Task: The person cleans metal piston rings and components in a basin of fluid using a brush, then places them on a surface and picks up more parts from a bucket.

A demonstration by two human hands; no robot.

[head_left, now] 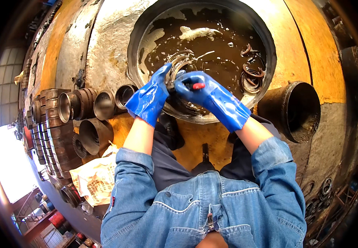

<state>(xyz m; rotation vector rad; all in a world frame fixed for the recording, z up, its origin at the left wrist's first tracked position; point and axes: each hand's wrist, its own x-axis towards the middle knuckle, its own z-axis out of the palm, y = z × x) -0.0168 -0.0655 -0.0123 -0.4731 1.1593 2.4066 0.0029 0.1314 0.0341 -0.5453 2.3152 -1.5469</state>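
Observation:
Both my hands wear glossy blue rubber gloves and meet over the near left part of a wide round basin (pixel 134 45) of murky brown liquid. My left hand (pixel 151 98) grips a wet metal ring (pixel 180 62), its thumb raised along the ring's left side. My right hand (pixel 199 89) is closed round a tool with a red handle end (pixel 198 86). The tool's working end is hidden between the hands, so its kind does not show. Several rusty rings (pixel 253 73) lie against the basin's right wall, partly in the liquid.
Metal rings and sleeves (pixel 104 104) stand in rows left of the basin. A large dark cylinder (pixel 272 103) lies at its right. A printed sack (pixel 94 177) rests near my left elbow. More rings (pixel 327 186) lie at the lower right.

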